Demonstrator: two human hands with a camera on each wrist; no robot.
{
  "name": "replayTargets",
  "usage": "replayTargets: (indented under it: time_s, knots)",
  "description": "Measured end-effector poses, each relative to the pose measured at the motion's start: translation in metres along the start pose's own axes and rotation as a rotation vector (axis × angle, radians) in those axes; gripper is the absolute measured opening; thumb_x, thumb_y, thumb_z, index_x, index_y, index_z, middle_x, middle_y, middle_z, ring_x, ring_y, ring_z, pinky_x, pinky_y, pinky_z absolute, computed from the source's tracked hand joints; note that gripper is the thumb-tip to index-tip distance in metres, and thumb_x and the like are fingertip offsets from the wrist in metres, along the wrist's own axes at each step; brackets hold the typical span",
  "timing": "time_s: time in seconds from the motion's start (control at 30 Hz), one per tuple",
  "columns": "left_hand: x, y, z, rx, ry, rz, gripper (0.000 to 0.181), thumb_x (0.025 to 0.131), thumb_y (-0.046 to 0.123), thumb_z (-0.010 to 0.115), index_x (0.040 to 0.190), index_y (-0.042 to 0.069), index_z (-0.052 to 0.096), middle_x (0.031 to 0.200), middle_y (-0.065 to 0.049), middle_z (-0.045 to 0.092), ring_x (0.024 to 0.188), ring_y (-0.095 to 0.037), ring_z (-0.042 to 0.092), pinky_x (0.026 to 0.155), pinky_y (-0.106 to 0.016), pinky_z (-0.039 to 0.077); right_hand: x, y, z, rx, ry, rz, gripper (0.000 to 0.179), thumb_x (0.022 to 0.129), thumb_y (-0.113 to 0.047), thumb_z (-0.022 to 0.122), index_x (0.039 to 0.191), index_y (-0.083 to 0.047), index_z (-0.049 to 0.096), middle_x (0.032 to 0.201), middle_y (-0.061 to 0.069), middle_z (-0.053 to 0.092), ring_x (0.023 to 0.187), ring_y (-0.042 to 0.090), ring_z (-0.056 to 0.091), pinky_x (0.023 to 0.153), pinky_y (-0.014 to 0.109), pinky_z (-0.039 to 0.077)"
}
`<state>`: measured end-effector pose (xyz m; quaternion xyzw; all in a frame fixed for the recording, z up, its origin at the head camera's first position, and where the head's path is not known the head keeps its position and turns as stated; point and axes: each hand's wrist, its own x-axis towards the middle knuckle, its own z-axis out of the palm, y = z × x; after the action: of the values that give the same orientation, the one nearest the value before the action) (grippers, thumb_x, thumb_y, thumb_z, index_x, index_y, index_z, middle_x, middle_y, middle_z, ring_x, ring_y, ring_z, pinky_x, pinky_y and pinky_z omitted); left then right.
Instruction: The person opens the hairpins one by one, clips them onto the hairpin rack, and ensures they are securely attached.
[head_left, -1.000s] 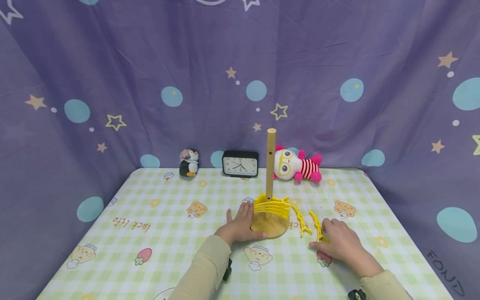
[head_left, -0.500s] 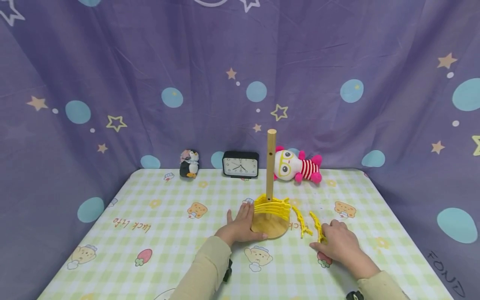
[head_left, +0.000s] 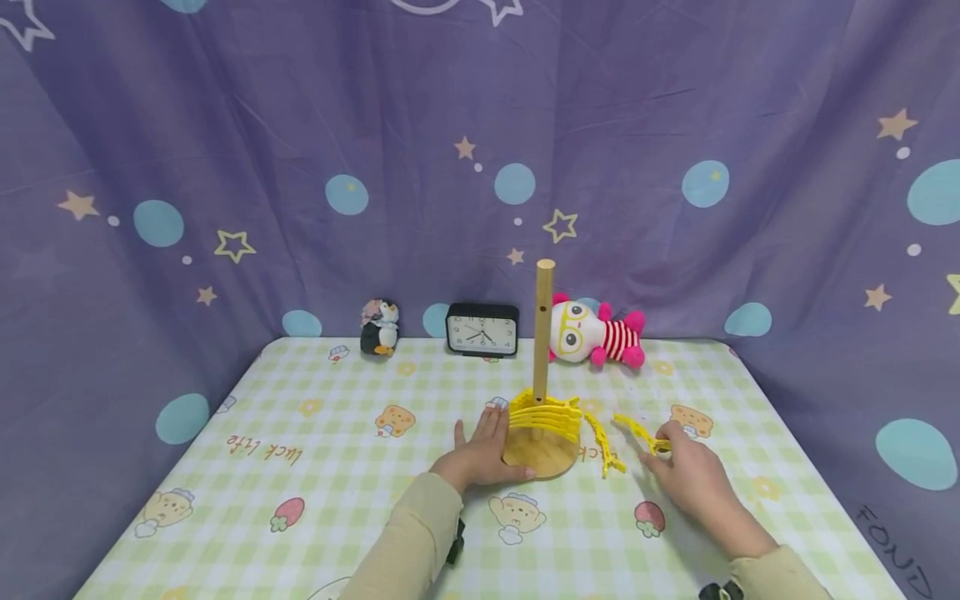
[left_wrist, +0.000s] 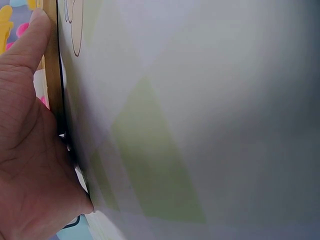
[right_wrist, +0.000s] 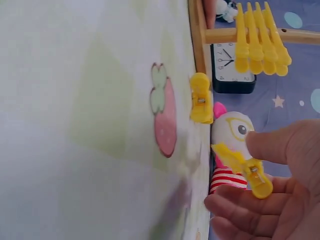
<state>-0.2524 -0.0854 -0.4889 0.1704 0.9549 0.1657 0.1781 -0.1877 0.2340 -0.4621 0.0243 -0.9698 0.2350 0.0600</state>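
Observation:
A round wooden base (head_left: 542,460) carries an upright wooden post (head_left: 542,333), with several curved yellow clips (head_left: 551,421) hung around its lower part. My left hand (head_left: 483,454) rests against the base's left side, fingers straight and thumb along the near rim. Just right of the base, one loose yellow clip (head_left: 604,446) lies on the cloth. My right hand (head_left: 693,475) pinches another yellow clip (right_wrist: 252,177) at one end between thumb and fingers, lifted off the cloth. In the left wrist view the left hand (left_wrist: 22,145) is beside the base's edge (left_wrist: 52,75).
Along the table's back stand a small penguin toy (head_left: 379,327) and a black alarm clock (head_left: 482,330). Partly behind the post lies a pink-and-white plush doll (head_left: 596,332). A checked cloth (head_left: 337,492) covers the table, and a purple curtain (head_left: 420,108) hangs behind.
My right hand has raised the farther right clip off the cloth, swinging it to a more sideways slant. My left hand and the base have stayed put.

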Motion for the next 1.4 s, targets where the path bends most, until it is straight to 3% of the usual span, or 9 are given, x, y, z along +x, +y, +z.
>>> replayTargets:
  time_s: [0.2, 0.37, 0.53, 0.83, 1.2, 1.4]
  knots:
    - [-0.002, 0.002, -0.002, -0.018, 0.012, 0.009, 0.12, 0.076, 0.079, 0.058, 0.157, 0.007, 0.006, 0.163, -0.012, -0.001, 0.149, -0.025, -0.005, 0.111, -0.063, -0.012, 0.003, -0.005, -0.006, 0.139, 0.078, -0.065, 0.035, 0.094, -0.018, 0.066, 0.12, 0.0, 0.051, 0.105, 0.02, 0.067, 0.085, 0.031, 0.068, 0.072, 0.049, 0.053]
    - [0.001, 0.0, 0.0, -0.004, -0.001, -0.006, 0.119, 0.076, 0.079, 0.057, 0.157, 0.009, 0.003, 0.163, -0.008, -0.006, 0.149, -0.021, -0.009, 0.111, -0.06, -0.014, 0.006, -0.013, -0.01, 0.197, 0.131, -0.179, 0.035, 0.098, -0.016, 0.061, 0.13, -0.005, 0.053, 0.119, 0.018, 0.064, 0.095, 0.031, 0.066, 0.076, 0.048, 0.054]
    - [-0.002, 0.002, -0.003, 0.006, -0.009, -0.003, 0.117, 0.078, 0.076, 0.058, 0.157, 0.009, 0.004, 0.163, -0.01, -0.003, 0.149, -0.023, -0.007, 0.112, -0.06, -0.012, 0.008, -0.023, -0.01, 0.218, 0.211, -0.309, 0.03, 0.097, -0.008, 0.06, 0.126, -0.005, 0.058, 0.115, 0.014, 0.066, 0.097, 0.03, 0.066, 0.076, 0.049, 0.054]
    - [-0.002, 0.003, -0.003, 0.016, -0.006, -0.006, 0.116, 0.079, 0.075, 0.058, 0.157, 0.008, 0.004, 0.163, -0.01, -0.003, 0.149, -0.023, -0.007, 0.112, -0.06, -0.012, 0.021, -0.041, 0.0, 0.205, 0.316, -0.439, 0.025, 0.093, -0.004, 0.063, 0.118, -0.003, 0.066, 0.113, 0.013, 0.069, 0.102, 0.031, 0.066, 0.083, 0.05, 0.053]
    - [-0.007, 0.005, -0.007, -0.012, 0.002, 0.001, 0.117, 0.079, 0.073, 0.06, 0.157, 0.007, 0.004, 0.163, -0.012, 0.0, 0.15, -0.026, -0.003, 0.112, -0.061, -0.011, 0.049, -0.067, 0.01, 0.182, 0.272, -0.518, 0.024, 0.092, -0.006, 0.066, 0.116, -0.003, 0.068, 0.11, 0.011, 0.071, 0.098, 0.029, 0.068, 0.083, 0.047, 0.054]
    - [0.0, 0.001, 0.0, -0.005, -0.004, -0.01, 0.119, 0.077, 0.076, 0.058, 0.157, 0.011, -0.001, 0.163, -0.008, -0.006, 0.149, -0.021, -0.009, 0.112, -0.059, -0.014, 0.056, -0.075, 0.016, 0.18, 0.203, -0.532, 0.023, 0.092, -0.007, 0.065, 0.115, -0.005, 0.067, 0.11, 0.01, 0.071, 0.094, 0.028, 0.068, 0.082, 0.046, 0.054]
